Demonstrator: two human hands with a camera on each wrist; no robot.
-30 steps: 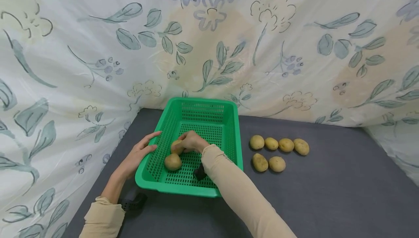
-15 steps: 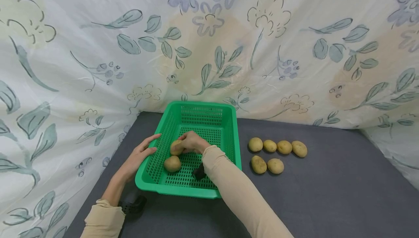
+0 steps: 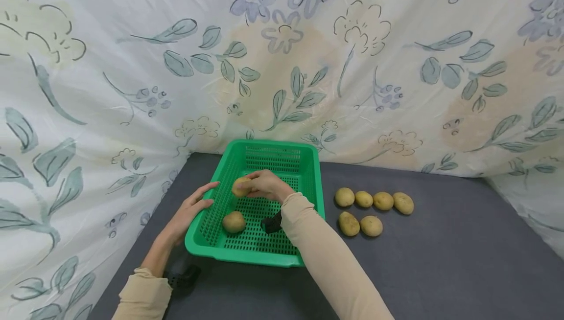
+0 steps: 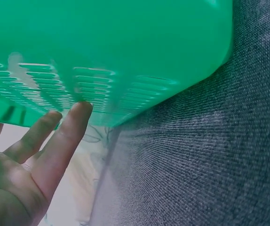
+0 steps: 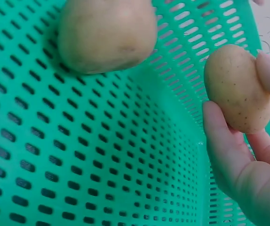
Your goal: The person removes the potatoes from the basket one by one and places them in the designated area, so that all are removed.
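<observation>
A green slotted plastic basket (image 3: 282, 260) stands on the dark table. Inside it, my right hand (image 3: 267, 185) pinches a potato (image 5: 238, 89) between thumb and fingers, raised over the basket floor near the left wall. Another potato (image 3: 234, 222) lies on the basket floor, closer to the near left corner. My left hand (image 3: 187, 216) is at the basket's left side with straight fingers; in the left wrist view its fingertips (image 4: 82, 109) are right at the slotted outer wall.
To the right of the basket, several loose potatoes (image 3: 371, 225) lie in two rows on the dark cloth-covered table (image 3: 445, 241). A floral curtain (image 3: 282, 75) hangs behind the table and along its left side. A black wrist device (image 3: 271, 223) sits under the right wrist.
My right hand has lifted the potato from beside the other one, up off the basket floor. The left hand stays at the basket's side. The head view has tilted slightly upward.
</observation>
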